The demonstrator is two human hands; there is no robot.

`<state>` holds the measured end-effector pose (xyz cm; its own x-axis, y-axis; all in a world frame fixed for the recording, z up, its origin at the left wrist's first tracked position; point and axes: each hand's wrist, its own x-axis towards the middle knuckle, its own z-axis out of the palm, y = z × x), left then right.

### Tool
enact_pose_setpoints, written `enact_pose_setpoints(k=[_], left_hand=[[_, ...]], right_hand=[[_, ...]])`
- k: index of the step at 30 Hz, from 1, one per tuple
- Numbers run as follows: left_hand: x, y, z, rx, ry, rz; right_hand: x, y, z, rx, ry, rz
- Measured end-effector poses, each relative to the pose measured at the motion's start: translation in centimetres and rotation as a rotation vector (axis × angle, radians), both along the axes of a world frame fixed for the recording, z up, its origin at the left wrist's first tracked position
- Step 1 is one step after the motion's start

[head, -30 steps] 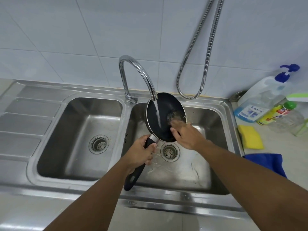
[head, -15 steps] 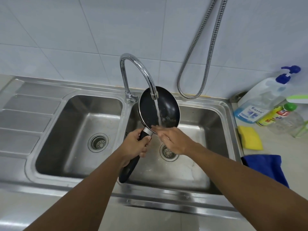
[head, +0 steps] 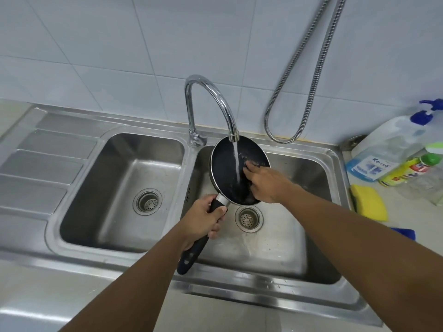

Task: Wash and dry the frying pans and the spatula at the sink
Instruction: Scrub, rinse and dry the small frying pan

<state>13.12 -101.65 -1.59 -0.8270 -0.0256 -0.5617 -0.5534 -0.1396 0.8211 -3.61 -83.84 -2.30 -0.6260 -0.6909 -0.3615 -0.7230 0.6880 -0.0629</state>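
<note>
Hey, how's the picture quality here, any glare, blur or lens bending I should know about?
Head view: wide-angle bending curves the sink rim and wall tiles; bright glare streaks on the faucet and the draining board; right hand fingertips slightly smeared on the frying pan; left hand sharp on the handle.

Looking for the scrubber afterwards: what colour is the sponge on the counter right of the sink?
Yellow: the sponge shows clearly in the head view.

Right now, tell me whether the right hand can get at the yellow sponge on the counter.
Probably yes: the right hand holds nothing, only rubbing the frying pan, and the yellow sponge lies uncovered beside the sink's right rim.
</note>
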Motion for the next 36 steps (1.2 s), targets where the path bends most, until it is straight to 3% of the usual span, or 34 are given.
enact_pose_setpoints(k=[5, 11, 15, 19, 23, 25, 29, 31, 34, 36], left_hand=[[1.2, -1.1, -1.7, -0.016, -0.08, 0.022], [1.4, -0.9, -2.7, -0.009, -0.083, 0.009], [1.1, -0.9, -3.2, -0.009, -0.091, -0.004], [0.8, -1.0, -3.5, -0.014, -0.106, -0.024], [0.9, -0.9, -3.4, -0.026, -0.122, -0.033], [0.9, -0.8, -3.5, -0.029, -0.121, -0.029], [0.9, -0.6, -3.4, -0.034, -0.104, -0.007], [0.9, -0.5, -3.4, -0.072, -0.08, -0.001], [0.8, -0.1, -3.1, -0.148, -0.052, -0.015], [0.8, 0.4, -2.7, -0.205, -0.042, -0.039]], right_hand=[[-3.2, -2.0, 1.5, -0.279, 0.012, -0.106], [-6.8, -8.0, 4.6, -0.289, -0.158, 0.053], [-9.8, -10.4, 2.8, -0.132, -0.134, 0.175], [-10.5, -11.0, 2.8, -0.126, 0.029, 0.253], [-11.1, -10.5, 2.2, -0.14, 0.087, -0.015], [-10.9, -10.3, 3.1, -0.122, 0.132, -0.041], [-7.7, -8.6, 4.4, -0.232, -0.094, -0.153], [-4.9, -6.4, 3.3, -0.316, -0.115, -0.179], [0.6, -1.7, 0.9, -0.463, -0.137, -0.403], [3.8, 1.1, -0.9, -0.424, -0.223, -0.446]])
